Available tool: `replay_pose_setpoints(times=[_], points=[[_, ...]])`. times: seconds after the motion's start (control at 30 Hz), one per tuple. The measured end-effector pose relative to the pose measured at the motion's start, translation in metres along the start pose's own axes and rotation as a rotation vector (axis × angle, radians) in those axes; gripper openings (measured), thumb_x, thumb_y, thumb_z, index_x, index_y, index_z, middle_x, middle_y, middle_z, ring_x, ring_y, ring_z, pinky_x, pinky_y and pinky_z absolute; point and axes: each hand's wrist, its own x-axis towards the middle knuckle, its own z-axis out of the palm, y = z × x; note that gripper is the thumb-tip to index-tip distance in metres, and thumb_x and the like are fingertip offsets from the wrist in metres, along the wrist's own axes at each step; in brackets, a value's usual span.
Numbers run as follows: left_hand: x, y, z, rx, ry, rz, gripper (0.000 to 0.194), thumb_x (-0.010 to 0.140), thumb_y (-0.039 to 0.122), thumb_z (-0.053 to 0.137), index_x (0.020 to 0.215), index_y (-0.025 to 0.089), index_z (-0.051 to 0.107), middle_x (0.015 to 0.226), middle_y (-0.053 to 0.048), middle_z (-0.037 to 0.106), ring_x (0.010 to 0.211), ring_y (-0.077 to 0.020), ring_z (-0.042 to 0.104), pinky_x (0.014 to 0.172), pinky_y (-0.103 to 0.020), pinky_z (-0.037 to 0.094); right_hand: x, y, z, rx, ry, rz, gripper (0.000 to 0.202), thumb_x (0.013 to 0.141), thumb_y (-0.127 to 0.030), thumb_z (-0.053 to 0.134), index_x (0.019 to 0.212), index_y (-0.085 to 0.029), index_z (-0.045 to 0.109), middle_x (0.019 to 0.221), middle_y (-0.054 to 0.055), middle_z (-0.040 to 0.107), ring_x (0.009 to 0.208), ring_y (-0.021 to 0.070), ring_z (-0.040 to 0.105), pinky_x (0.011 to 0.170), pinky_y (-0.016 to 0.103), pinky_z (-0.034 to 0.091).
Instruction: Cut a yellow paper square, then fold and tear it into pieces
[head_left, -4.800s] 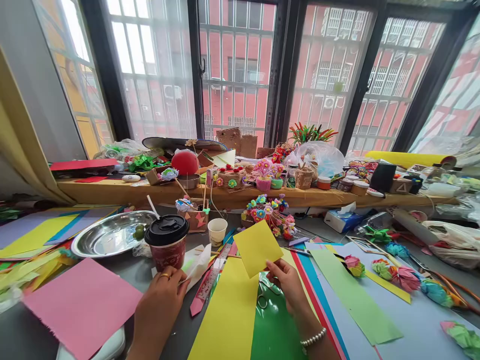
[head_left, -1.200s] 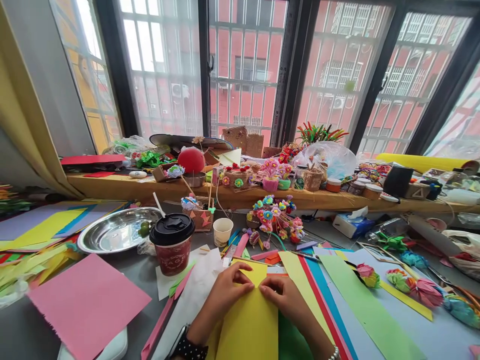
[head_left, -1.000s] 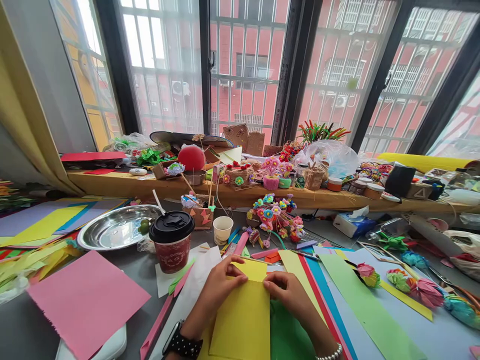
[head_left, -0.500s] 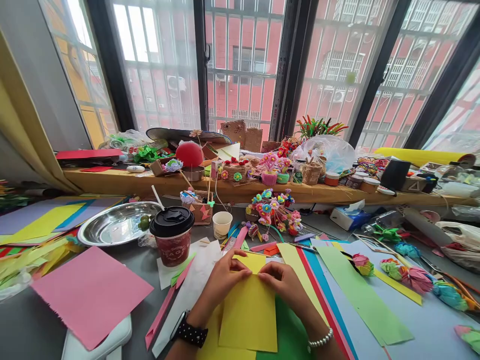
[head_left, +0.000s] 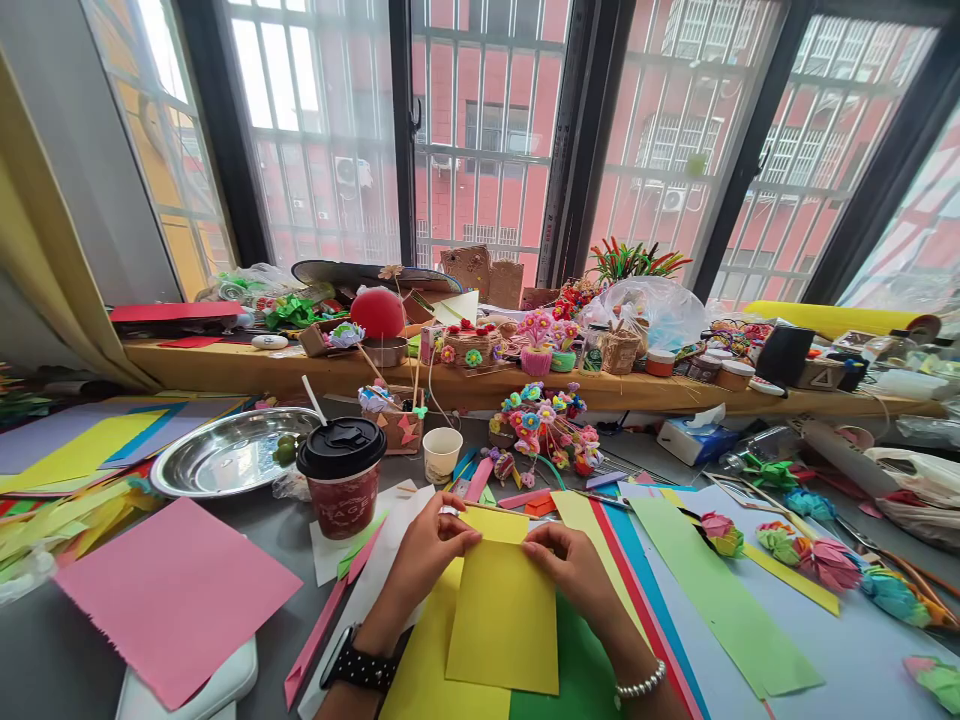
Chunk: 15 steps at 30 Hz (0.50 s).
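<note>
Leftward, I see a pink paper sheet (head_left: 180,602) overlapping a white case (head_left: 238,672), then a lidded coffee cup (head_left: 339,495) standing just beside a shiny metal dish (head_left: 202,465). Next, I have the left hand (head_left: 426,555) pinching the upper left corner of a yellow paper sheet (head_left: 504,620), which sits over a longer yellow strip (head_left: 420,650) and a green sheet (head_left: 581,655). My right hand (head_left: 576,572) pinches the opposite upper corner. Farther right, a pale green paper strip (head_left: 724,605) lies near folded paper flowers (head_left: 834,564).
</note>
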Motion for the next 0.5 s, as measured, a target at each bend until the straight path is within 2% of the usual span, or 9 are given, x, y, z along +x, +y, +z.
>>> replay_pose_setpoints(times=[0.2,0.5], points=[[0.000,0.002,-0.002,-0.005,-0.074,0.003,0.038,0.060,0.024,0.066,0.088,0.017,0.042,0.067,-0.001,0.064,0.067,-0.0152,0.059,0.065,-0.027,0.041,-0.001,-0.004,0.002,0.024,-0.004,-0.028,0.021,0.073,-0.034,0.055,0.072,-0.015,0.063,0.073,0.006,0.064,0.069,0.0194,0.057,0.058,0.026,0.043],[-0.006,0.002,0.015,0.012,-0.152,0.037,0.035,0.061,0.023,0.066,0.088,0.017,0.046,0.058,0.004,0.059,0.059,-0.0138,0.056,0.055,-0.023,0.038,-0.004,-0.011,0.006,0.035,-0.075,-0.029,0.021,0.070,-0.036,0.059,0.069,-0.016,0.065,0.071,0.005,0.066,0.069,0.0191,0.058,0.062,0.026,0.043]])
